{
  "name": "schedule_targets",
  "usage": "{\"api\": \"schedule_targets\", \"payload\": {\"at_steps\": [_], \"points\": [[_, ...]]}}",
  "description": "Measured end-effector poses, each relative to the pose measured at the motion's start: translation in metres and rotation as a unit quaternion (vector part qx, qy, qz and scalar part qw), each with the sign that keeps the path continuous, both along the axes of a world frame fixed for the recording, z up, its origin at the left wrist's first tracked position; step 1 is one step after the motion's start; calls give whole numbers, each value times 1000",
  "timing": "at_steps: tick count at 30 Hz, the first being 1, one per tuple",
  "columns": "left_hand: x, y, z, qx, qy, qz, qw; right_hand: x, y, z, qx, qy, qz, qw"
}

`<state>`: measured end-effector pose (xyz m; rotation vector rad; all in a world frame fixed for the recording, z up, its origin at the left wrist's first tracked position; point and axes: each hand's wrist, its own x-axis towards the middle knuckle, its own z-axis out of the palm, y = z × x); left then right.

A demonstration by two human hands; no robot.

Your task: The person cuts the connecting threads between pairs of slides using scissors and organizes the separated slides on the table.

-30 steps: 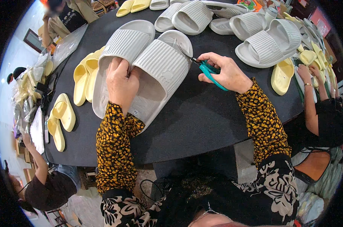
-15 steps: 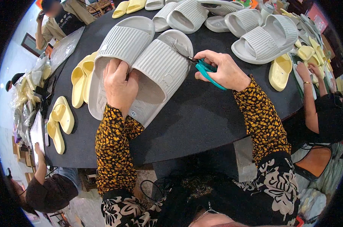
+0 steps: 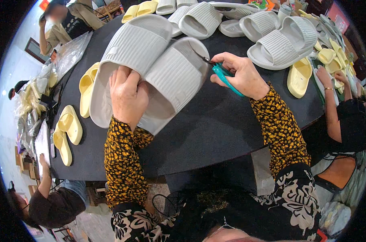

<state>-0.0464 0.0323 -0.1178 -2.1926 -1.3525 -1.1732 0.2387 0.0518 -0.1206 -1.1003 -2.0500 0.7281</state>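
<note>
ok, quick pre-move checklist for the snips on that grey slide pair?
1. Left hand pinning the grey slide pair on the black table: ok.
2. Right hand gripping the teal snips: ok.
3. Snip tips at the right slide's edge: ok.
4. Blades open or closed: cannot tell.
5. Left fingers away from the tips: ok.
6. Other grey slides apart from the worked pair: ok.

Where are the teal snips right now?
In the head view, right of centre: the teal snips are in the right hand, tips at the edge of the grey slides that the left hand holds down.
</note>
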Motion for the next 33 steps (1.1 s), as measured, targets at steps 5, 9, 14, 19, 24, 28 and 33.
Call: {"api": "schedule_targets", "payload": {"at_steps": [5,9,14,19,24,28,33], "points": [[0,0,2,-14,83,-31,996,4,9,-8,25,58,-33,998],[6,-3,2,-24,72,-51,996,2,9,-8,49,50,-5,998],[13,-5,5,-26,63,-68,995,-2,6,0,86,16,1,996],[15,-6,8,-12,65,-78,995,-5,0,9,135,26,-9,990],[21,-8,11,4,72,-82,994,-3,0,14,168,-9,-22,986],[23,-6,10,15,65,-92,994,-2,1,11,177,1,-32,984],[23,-7,10,5,76,-79,994,-3,2,11,205,5,-34,978]]}}
